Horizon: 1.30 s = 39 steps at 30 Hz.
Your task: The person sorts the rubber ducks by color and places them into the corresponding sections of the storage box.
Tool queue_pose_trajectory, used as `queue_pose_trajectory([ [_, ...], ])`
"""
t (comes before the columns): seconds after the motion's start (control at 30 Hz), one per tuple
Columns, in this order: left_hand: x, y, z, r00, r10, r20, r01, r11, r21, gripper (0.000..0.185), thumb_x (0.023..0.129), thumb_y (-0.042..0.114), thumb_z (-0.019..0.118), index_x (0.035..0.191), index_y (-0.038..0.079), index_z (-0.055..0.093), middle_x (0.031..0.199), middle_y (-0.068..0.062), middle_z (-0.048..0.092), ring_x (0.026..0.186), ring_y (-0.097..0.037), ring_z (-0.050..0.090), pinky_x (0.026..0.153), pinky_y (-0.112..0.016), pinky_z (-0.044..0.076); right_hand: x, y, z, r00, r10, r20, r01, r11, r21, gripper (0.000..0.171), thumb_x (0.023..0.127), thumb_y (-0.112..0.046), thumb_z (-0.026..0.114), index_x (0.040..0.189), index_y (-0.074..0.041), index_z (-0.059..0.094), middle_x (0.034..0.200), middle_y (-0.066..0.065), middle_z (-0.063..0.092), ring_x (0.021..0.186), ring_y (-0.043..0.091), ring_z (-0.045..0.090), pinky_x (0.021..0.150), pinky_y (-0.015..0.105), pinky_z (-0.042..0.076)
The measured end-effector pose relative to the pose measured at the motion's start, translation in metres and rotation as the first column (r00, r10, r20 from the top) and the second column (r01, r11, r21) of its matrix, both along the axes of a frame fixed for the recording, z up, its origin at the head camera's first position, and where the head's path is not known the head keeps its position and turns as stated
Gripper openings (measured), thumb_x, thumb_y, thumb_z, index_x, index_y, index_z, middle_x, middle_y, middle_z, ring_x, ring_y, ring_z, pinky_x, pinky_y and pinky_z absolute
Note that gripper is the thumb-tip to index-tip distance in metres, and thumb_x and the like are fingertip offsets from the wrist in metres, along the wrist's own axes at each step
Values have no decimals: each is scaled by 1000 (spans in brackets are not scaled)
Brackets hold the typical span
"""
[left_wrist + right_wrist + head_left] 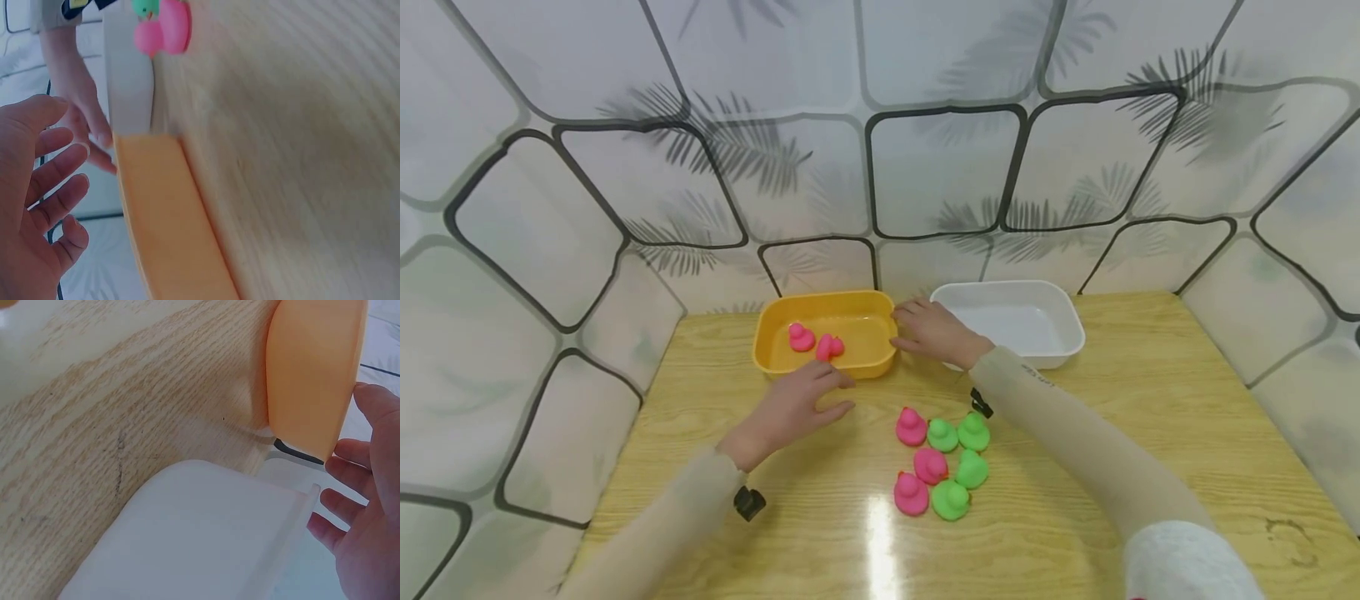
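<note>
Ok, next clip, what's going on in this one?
A person sits at a wooden table with a yellow tub and a white tub side by side. Two pink ducks lie in the yellow tub. Three more pink ducks and four green ducks cluster on the table nearer the person. The left hand hovers open by the yellow tub's near edge; the right hand is open between the two tubs. Neither holds a duck.

Both hands [797,404] [928,329] forward, fingers relaxed and loosely spread, empty.
</note>
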<state>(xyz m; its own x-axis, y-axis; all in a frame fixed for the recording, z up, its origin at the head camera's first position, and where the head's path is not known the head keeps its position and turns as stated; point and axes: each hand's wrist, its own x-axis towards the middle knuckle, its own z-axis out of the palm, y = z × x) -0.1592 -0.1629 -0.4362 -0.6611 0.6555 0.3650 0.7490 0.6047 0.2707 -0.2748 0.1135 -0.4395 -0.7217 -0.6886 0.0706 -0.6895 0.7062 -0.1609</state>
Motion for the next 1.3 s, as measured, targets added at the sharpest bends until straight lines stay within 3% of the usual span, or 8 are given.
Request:
queue_pose_trajectory([
  [0.5,41,38,-29,980,-151,132,154,988,-9,29,94,28,79,118,11,75,110,2,71,103,-16,65,89,-30,57,-3,-1,4,999,3,37,-4,1000,15,55,105,-36,63,143,3,58,150,20,55,139,40,47,117,53,37],
  [0.8,57,49,-45,963,-138,234,150,988,-37,32,95,33,77,121,14,74,113,3,70,105,-12,65,93,-29,55,1,-3,6,998,-10,61,9,1000,17,56,105,-37,63,144,3,57,150,21,54,140,40,47,117,54,38],
  [1.1,66,59,-57,957,-169,237,183,982,-38,32,97,39,74,120,17,74,106,7,68,96,-6,60,83,-19,51,-1,-2,1,997,-12,70,12,1000,0,57,105,-37,62,145,4,56,152,21,53,141,40,45,122,54,30],
  [1.3,68,61,-59,953,-173,249,190,981,-48,31,97,38,75,121,18,74,102,9,64,91,-3,54,79,-16,47,-2,-2,-2,998,-6,61,6,1000,-11,57,105,-38,62,144,3,57,152,20,53,141,41,46,120,54,34],
])
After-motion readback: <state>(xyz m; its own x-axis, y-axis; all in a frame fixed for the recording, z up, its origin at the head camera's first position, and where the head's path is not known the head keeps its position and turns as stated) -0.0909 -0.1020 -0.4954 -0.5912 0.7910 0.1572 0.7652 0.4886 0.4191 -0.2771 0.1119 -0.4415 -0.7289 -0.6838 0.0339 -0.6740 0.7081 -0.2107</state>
